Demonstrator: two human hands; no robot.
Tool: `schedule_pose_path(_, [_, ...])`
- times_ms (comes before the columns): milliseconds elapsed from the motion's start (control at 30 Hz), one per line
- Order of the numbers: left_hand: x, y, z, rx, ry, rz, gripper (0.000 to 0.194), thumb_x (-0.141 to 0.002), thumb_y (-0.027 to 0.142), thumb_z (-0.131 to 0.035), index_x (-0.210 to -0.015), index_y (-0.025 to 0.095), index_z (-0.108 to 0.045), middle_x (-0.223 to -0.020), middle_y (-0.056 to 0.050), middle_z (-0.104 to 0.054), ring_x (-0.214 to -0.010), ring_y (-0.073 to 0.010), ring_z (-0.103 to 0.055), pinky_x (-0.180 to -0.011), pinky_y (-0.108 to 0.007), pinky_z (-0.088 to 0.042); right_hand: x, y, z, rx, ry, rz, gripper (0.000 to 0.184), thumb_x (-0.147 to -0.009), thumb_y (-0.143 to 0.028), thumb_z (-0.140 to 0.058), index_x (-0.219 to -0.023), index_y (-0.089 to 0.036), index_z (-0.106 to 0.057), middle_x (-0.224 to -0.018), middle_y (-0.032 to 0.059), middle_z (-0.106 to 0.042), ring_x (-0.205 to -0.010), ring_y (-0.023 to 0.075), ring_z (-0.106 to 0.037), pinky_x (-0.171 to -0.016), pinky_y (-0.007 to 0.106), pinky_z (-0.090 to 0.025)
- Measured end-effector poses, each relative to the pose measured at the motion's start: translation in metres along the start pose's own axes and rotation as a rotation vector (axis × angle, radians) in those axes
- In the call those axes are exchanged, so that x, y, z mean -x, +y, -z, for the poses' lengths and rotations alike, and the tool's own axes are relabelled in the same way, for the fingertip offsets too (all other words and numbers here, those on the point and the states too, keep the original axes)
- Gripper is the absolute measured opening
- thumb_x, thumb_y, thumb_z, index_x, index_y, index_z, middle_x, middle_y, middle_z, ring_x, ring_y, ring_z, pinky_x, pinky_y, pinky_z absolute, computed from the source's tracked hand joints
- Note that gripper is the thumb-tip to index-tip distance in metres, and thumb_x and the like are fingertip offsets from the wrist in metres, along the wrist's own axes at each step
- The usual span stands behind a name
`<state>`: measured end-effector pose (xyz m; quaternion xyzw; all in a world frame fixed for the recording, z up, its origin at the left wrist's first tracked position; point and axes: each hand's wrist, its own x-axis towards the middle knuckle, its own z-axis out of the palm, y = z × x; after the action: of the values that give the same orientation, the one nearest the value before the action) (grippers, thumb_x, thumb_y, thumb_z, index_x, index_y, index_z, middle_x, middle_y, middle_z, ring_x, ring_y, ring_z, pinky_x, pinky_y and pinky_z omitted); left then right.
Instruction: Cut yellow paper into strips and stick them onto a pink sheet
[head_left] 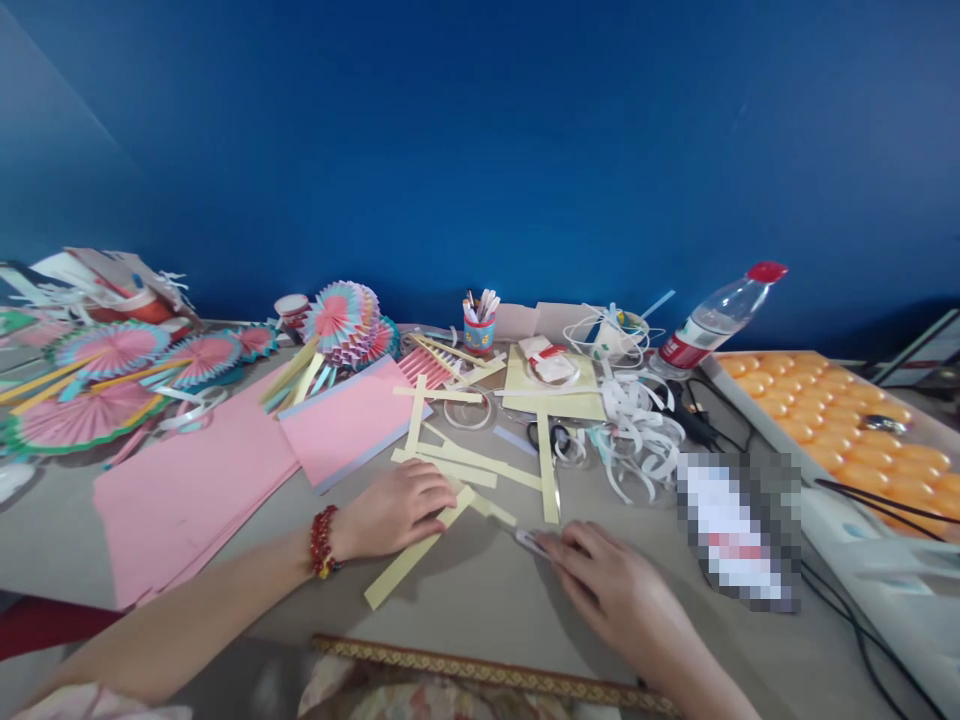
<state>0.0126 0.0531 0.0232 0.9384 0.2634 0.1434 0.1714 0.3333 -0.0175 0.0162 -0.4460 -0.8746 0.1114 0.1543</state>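
My right hand is closed around a small white utility knife, its tip by the end of a short pale-yellow paper strip. Palm down, my left hand lies with its fingers over the strips and its thumb apart, pressing on them. A longer yellow strip slants out from under that hand toward the table's near edge. More yellow strips lie loosely crossed just beyond my left hand. One strip lies near scissors, which are partly covered.
Pink paper sheets and folded paper fans spread on the left. A pen cup stands by the blue wall. To the right are curled white strips, a tilted bottle, black cables and an orange bumpy pad.
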Motion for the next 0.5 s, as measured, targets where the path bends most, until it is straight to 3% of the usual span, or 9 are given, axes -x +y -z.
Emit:
schedule_pose_path(167, [-0.002, 0.010, -0.001, -0.050, -0.107, -0.069, 0.020, -0.099, 0.014, -0.045, -0.113, 0.018, -0.059, -0.109, -0.008, -0.067, -0.101, -0.0213, -0.056, -0.095, -0.035, -0.040, 0.005, 0.007, 0.002, 0.052, 0.088, -0.070, 0.037, -0.094, -0.017, -0.040, -0.118, -0.021, -0.068, -0.088, 0.0081, -0.062, -0.079, 0.0195, -0.064, -0.065, 0.027, -0.053])
schedule_pose_path(500, [0.001, 0.014, -0.012, -0.033, -0.072, -0.017, 0.023, -0.098, 0.010, -0.042, -0.114, 0.016, -0.058, -0.109, -0.010, -0.064, -0.098, -0.0219, -0.056, -0.093, -0.036, -0.042, 0.001, -0.005, -0.001, -0.032, 0.045, -0.026, 0.038, -0.095, -0.016, -0.040, -0.123, -0.022, -0.065, -0.093, 0.0085, -0.064, -0.082, 0.0187, -0.063, -0.069, 0.027, -0.052])
